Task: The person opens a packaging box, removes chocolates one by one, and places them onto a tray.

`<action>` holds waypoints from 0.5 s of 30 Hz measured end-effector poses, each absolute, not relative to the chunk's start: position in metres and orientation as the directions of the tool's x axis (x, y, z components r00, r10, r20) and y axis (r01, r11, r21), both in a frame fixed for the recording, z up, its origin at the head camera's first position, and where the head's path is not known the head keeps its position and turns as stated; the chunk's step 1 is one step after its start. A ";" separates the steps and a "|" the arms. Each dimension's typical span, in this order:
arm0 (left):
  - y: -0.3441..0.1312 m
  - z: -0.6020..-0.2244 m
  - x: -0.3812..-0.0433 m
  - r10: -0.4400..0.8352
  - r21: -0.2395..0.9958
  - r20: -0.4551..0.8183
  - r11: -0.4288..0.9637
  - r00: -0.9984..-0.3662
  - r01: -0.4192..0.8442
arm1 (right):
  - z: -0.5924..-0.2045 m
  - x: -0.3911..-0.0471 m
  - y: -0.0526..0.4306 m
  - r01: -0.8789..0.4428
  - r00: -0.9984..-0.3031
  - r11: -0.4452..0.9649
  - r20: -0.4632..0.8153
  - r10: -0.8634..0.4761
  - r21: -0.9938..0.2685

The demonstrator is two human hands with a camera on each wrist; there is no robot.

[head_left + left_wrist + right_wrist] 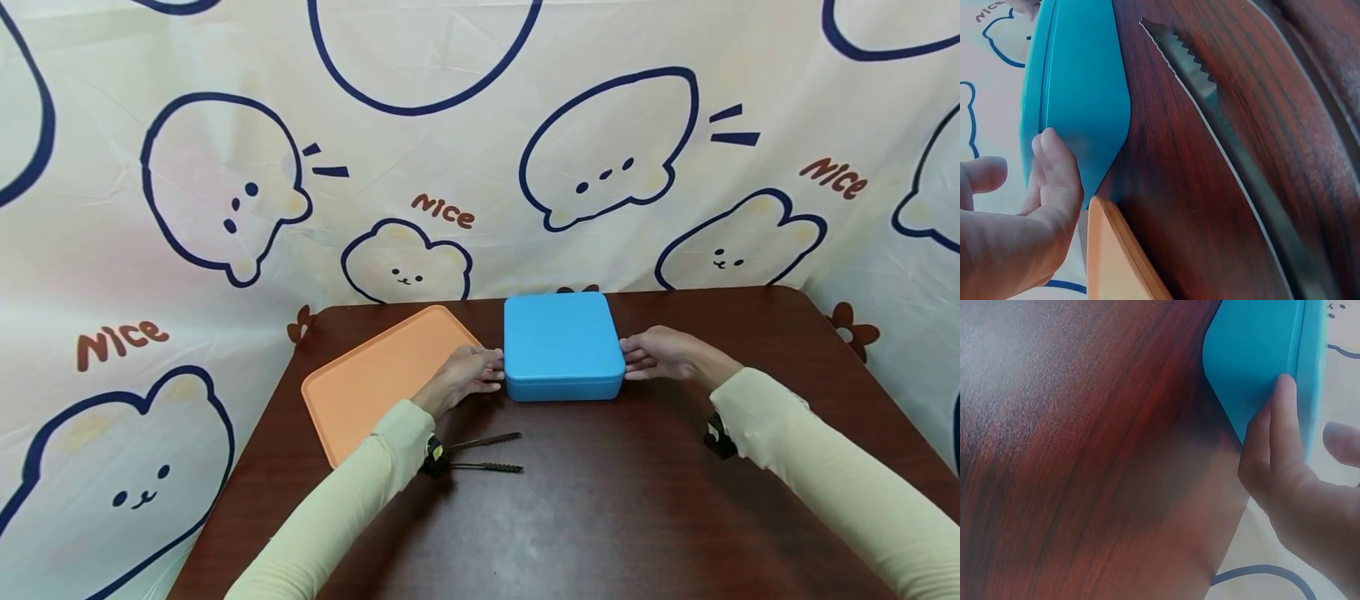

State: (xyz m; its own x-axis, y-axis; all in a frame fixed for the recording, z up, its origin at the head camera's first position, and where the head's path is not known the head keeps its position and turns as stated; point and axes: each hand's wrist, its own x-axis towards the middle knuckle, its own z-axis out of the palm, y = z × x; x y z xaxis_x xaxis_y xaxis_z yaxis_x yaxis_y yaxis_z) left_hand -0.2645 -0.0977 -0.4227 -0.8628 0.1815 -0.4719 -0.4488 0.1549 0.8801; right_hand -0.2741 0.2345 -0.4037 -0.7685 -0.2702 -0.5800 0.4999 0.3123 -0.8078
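Note:
A blue lidded box (562, 337) sits closed near the back of the table, a seam running round its side. My left hand (467, 371) is at its left side, the fingers fairly straight against the wall and the thumb apart from the box in the left wrist view. On the opposite side, my right hand (663, 354) touches the wall with extended fingers (1284, 419). Its thumb also stands off the box. An orange tray (390, 375) lies left of the box, partly behind my left hand and forearm. Metal tongs (1235, 144) with toothed tips lie nearer me, partly hidden by the left wrist.
The dark brown wooden table (600, 500) carries all of these. A pale cloth (480, 167) printed with cartoon animals hangs behind the table and along both sides. Black devices are strapped under both wrists, the left one (435, 457) just above the tongs.

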 end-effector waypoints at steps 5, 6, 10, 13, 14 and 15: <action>-0.098 -0.425 -0.266 0.183 0.879 -0.475 0.142 -0.861 -0.455 | -0.405 -0.274 0.234 0.504 -0.766 0.316 -0.585 -0.268 -0.804; -0.098 -0.425 -0.266 0.183 0.879 -0.476 0.141 -0.860 -0.456 | -0.405 -0.275 0.234 0.502 -0.765 0.320 -0.585 -0.267 -0.803; -0.098 -0.425 -0.266 0.184 0.879 -0.476 0.136 -0.860 -0.457 | -0.405 -0.275 0.234 0.505 -0.763 0.328 -0.591 -0.264 -0.798; -0.098 -0.424 -0.265 0.185 0.877 -0.479 0.137 -0.858 -0.460 | -0.405 -0.276 0.234 0.509 -0.762 0.330 -0.594 -0.256 -0.795; -0.098 -0.424 -0.265 0.185 0.877 -0.479 0.138 -0.858 -0.460 | -0.405 -0.276 0.234 0.512 -0.763 0.328 -0.596 -0.252 -0.794; -0.098 -0.424 -0.265 0.186 0.877 -0.479 0.139 -0.858 -0.460 | -0.405 -0.277 0.235 0.514 -0.763 0.327 -0.597 -0.248 -0.793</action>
